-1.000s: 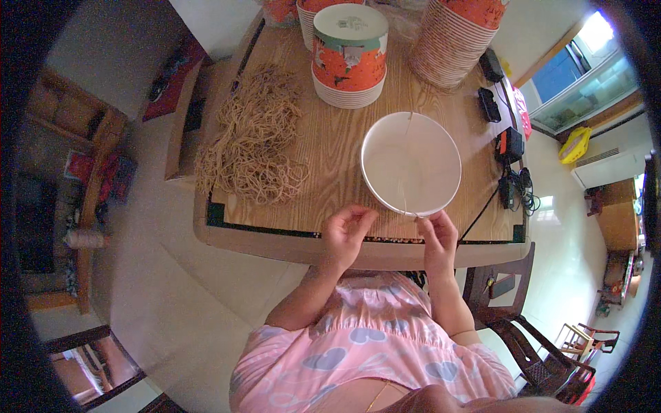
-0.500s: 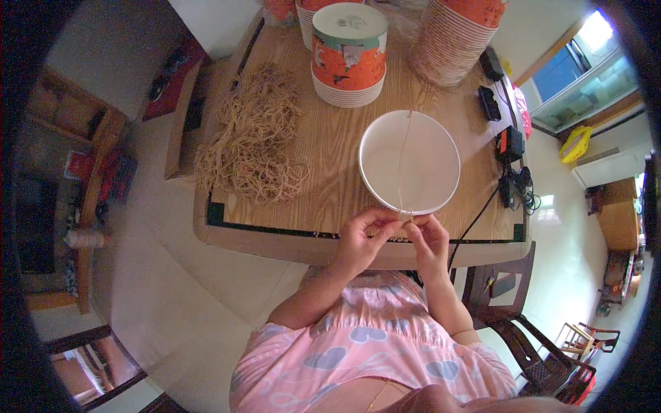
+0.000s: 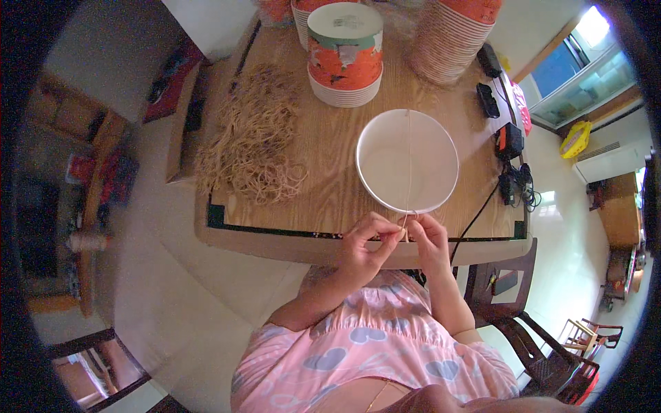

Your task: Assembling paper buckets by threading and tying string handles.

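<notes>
Fingers (image 3: 376, 226) of the left hand (image 3: 363, 245) and right hand (image 3: 432, 246) pinched thin tan string (image 3: 410, 162) beside a round white paper bucket (image 3: 382, 158), seemingly to tension it across the mouth.

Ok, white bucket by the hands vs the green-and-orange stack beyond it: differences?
The bucket stands mouth up; the stack sits base up. The bucket shows one rim, the stack several nested ones. A string crosses the bucket's mouth; none shows on the stack. Both are round with white rims.
</notes>
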A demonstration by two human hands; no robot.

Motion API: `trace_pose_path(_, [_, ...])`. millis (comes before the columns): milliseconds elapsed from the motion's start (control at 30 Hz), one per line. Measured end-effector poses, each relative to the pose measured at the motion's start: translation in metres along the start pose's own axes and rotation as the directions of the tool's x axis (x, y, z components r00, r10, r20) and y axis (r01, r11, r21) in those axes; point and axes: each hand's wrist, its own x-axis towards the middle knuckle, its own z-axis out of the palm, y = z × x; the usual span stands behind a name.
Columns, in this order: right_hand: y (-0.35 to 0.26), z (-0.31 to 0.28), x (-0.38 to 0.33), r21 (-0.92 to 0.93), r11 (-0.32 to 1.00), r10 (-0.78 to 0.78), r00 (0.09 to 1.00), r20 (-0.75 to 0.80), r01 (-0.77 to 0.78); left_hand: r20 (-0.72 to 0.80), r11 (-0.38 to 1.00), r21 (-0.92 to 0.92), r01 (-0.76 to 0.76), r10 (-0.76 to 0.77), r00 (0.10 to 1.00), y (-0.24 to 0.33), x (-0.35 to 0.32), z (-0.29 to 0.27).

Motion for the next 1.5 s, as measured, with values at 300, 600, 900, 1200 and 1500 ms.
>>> trace_pose_path(300, [0.006, -0.004, -0.004, 0.04, 0.992, -0.11, 0.979, -0.172, 0.119, -0.021, 0.978, 0.127, -0.167, 0.171, 0.985, -0.001, -0.003, -0.002])
trace_pose_path(600, [0.011, 0.004, -0.014, 0.157, 0.981, 0.105, 0.993, 0.061, -0.113, -0.011, 0.965, 0.22, -0.144, 0.15, 0.989, -0.012, -0.012, -0.002])
trace_pose_path(900, [0.02, 0.0, -0.006, 0.261, 0.959, 0.087, 0.992, 0.092, -0.108, -0.01, 0.982, 0.166, -0.086, 0.089, 0.996, -0.016, -0.013, 0.002])
trace_pose_path(1200, [0.012, 0.008, -0.003, 0.175, 0.981, 0.085, 0.996, -0.005, -0.083, 0.048, 0.972, 0.178, -0.151, 0.145, 0.988, -0.014, -0.012, 0.001])
trace_pose_path(1500, [0.001, 0.003, -0.013, -0.037, 0.981, -0.194, 0.942, -0.274, 0.191, 0.065, 0.964, 0.228, -0.138, 0.126, 0.99, -0.017, -0.012, -0.001])
